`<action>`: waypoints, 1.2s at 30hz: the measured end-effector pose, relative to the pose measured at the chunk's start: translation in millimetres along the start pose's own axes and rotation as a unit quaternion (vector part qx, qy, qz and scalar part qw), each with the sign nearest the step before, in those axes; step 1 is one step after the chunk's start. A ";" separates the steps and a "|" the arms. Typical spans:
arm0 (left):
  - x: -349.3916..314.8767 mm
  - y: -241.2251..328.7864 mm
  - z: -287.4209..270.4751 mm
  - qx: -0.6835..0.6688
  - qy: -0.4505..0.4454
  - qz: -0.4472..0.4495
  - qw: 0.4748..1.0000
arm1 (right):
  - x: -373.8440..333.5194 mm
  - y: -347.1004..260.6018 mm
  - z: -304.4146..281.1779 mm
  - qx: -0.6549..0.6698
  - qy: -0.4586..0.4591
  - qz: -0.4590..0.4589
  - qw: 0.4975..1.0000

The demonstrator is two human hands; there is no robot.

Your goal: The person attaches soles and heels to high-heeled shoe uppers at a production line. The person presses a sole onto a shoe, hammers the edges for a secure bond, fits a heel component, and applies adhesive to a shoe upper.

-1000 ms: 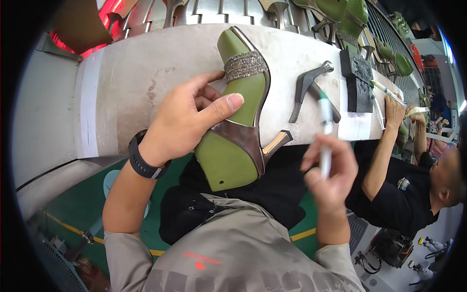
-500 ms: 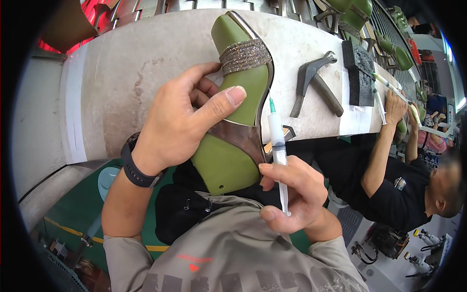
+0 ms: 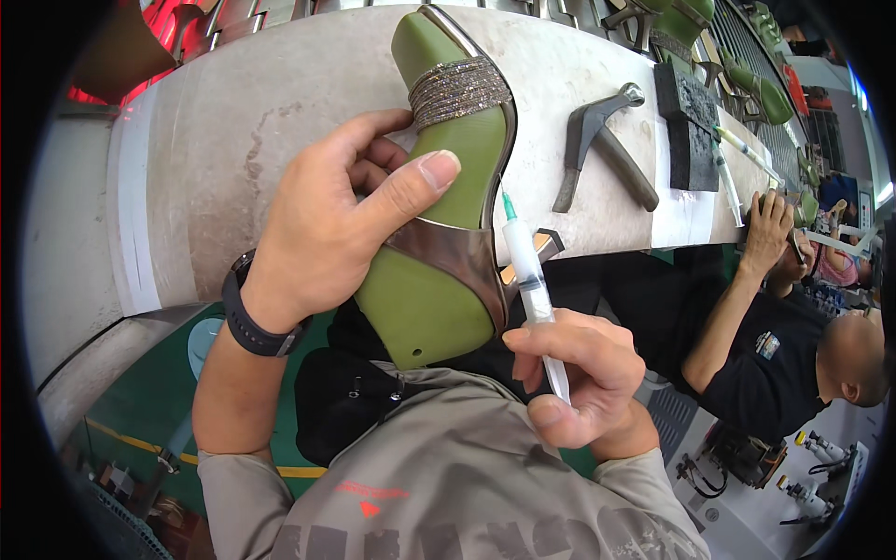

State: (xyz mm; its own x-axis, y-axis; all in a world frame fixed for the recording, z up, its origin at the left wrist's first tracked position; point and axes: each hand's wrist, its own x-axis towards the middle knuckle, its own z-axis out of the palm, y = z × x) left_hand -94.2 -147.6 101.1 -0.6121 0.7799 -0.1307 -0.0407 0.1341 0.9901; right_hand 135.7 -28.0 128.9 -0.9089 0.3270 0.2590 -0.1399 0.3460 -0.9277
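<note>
My left hand (image 3: 341, 219) is wrapped round a green high-heeled sandal (image 3: 457, 191), thumb pressed on its footbed. A glittering strap band (image 3: 459, 91) crosses the toe end, and a shiny brown strap (image 3: 453, 261) crosses nearer the heel end. Between the fingers of my right hand (image 3: 583, 373) is a white plastic syringe (image 3: 528, 266) with a green-based needle. Its tip points up at the sandal's right sole edge; whether it touches I cannot tell. The sandal's heel (image 3: 546, 246) juts out behind the syringe. My left palm hides part of the sandal's side.
On the pale worktop (image 3: 224, 168) lie a hammer (image 3: 597, 149) and a black block (image 3: 689, 126) with other syringes beside it. Green shoes (image 3: 756, 89) stand on a conveyor along the back right. A co-worker (image 3: 756, 345) in black works at the right.
The sandal and my left hand have shifted slightly left and up. The syringe now leans more to the left, with my right hand a little further right. The co-worker's hands have moved.
</note>
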 end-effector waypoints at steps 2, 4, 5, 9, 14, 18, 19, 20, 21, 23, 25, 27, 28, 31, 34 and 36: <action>0.1 0.3 0.4 -0.003 -0.001 -0.002 1.000 | -1.5 -0.6 -0.3 0.005 0.004 0.002 1.000; 0.0 1.5 0.7 -0.007 -0.002 -0.004 1.000 | -2.8 -1.5 -0.4 0.010 0.007 0.003 1.000; -0.1 2.7 0.8 -0.005 -0.002 -0.005 1.000 | -3.3 -2.6 -0.7 0.015 0.006 0.008 1.000; -0.3 2.3 2.0 -0.013 -0.004 -0.003 1.000 | -3.9 -6.3 -1.3 0.025 0.004 0.015 1.000; -1.1 4.6 0.4 -0.001 -0.002 -0.002 1.000 | -4.1 -11.6 -0.5 0.053 0.008 0.028 0.998; 2.1 5.7 2.7 0.005 -0.007 0.002 1.000 | -7.2 -24.9 -7.1 0.087 0.005 0.066 0.994; 3.1 7.0 1.6 0.006 -0.013 0.009 1.000 | -9.0 -27.2 -10.0 0.082 0.012 0.061 0.995; 2.4 8.0 -1.0 0.037 -0.012 -0.004 0.999 | -10.9 -30.0 -13.8 0.119 0.030 0.060 0.991; 1.0 9.1 -3.8 0.068 -0.012 -0.015 0.998 | -12.2 -32.7 -18.0 0.154 0.048 0.058 0.985; -5.4 5.7 -4.0 0.072 -0.014 0.023 0.997 | -6.2 -28.8 -34.6 0.108 0.134 0.077 0.982; -16.1 15.7 1.4 0.119 -0.015 0.040 0.992 | 5.2 -15.1 -60.7 0.077 0.241 0.098 0.963; -20.3 22.4 9.4 0.158 -0.020 0.072 0.985 | 16.5 6.3 -103.2 0.048 0.318 0.085 0.943; -19.6 25.4 12.7 0.161 -0.025 0.086 0.983 | 21.0 11.3 -121.5 0.027 0.357 0.093 0.929; -13.6 35.0 17.8 0.166 -0.040 0.017 0.985 | 39.0 22.5 -163.7 0.090 0.412 0.113 0.900; -13.8 33.2 11.7 0.144 -0.028 0.024 0.989 | 52.1 62.0 -185.2 0.147 0.400 0.174 0.888; -16.7 37.1 -6.5 0.152 -0.007 0.018 0.988 | 44.1 65.0 -176.7 0.172 0.412 0.141 0.883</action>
State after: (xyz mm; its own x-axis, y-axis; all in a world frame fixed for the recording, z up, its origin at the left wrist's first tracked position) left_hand -90.7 -159.7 140.4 -0.5982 0.7953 -0.0979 0.2215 0.2814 0.9337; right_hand 156.0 164.4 127.5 -0.3514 0.9360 -0.0200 -0.1939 -0.0937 -0.9765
